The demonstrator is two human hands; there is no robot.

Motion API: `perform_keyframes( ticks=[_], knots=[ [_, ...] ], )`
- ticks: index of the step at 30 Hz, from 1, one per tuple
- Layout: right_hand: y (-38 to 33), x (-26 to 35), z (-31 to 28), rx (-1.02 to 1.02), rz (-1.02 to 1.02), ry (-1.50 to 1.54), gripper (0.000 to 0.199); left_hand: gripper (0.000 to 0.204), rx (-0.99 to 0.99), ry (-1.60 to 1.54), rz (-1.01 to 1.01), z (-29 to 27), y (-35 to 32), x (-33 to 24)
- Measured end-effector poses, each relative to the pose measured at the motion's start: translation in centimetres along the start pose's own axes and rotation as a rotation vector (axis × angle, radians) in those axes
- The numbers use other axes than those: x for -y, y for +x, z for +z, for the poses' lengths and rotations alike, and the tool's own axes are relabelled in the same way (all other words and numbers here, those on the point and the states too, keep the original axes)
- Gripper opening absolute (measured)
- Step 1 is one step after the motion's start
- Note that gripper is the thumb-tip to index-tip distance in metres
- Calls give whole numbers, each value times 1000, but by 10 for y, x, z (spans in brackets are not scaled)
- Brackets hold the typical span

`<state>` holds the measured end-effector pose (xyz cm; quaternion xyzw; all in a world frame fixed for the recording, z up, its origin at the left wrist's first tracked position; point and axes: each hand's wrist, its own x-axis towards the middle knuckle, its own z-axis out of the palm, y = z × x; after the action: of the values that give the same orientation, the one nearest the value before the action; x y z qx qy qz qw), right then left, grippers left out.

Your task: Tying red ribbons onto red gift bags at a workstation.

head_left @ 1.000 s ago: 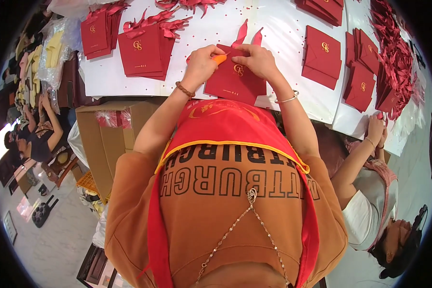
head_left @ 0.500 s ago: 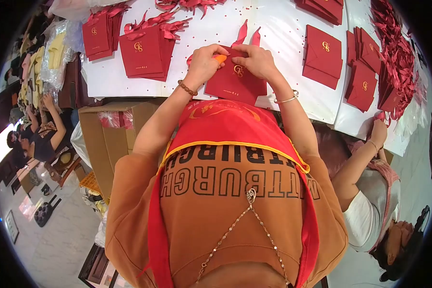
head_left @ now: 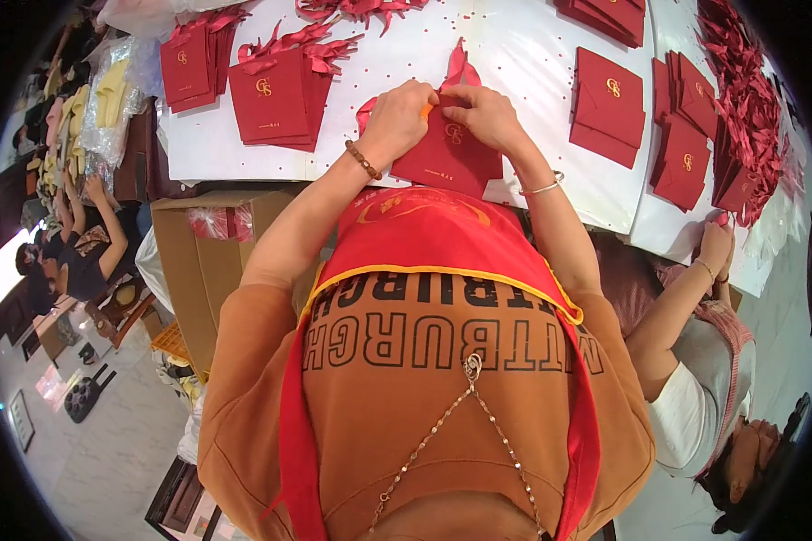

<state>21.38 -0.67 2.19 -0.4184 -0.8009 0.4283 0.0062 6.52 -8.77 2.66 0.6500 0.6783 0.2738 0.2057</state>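
Both my hands have drawn in over the top edge of the red envelope (head_left: 447, 153) on the white tabletop (head_left: 532, 54): left hand (head_left: 397, 122) and right hand (head_left: 483, 113) now meet, fingers pinched on the red ribbon (head_left: 456, 68), so I judge the tying nearly finished.

Both forearms reach forward and angle inward, so the hands meet close together. The left hand (head_left: 399, 117) is curled with fingers bent in a pinch; the right hand (head_left: 480, 113) mirrors it, fingertips pinched, knuckles up, nearly touching the left.
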Motion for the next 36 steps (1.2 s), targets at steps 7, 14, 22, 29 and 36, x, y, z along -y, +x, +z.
perform_keyframes(
  ticks=[7,14,22,29,36],
  knots=[
    [3,-1,-1,67,45,80,38,11,13,-34,6,-1,0,5],
    [-2,13,-2,40,-45,-11,34,10,85,286,67,-6,-4,-14],
    [-4,9,-1,36,-15,29,29,11,147,323,28,-2,7,-26],
    [-15,5,4,-116,-190,43,27,18,179,208,-9,-25,17,2],
    [-33,15,13,-331,-386,-193,15,23,673,192,-138,-27,53,30]
  ],
)
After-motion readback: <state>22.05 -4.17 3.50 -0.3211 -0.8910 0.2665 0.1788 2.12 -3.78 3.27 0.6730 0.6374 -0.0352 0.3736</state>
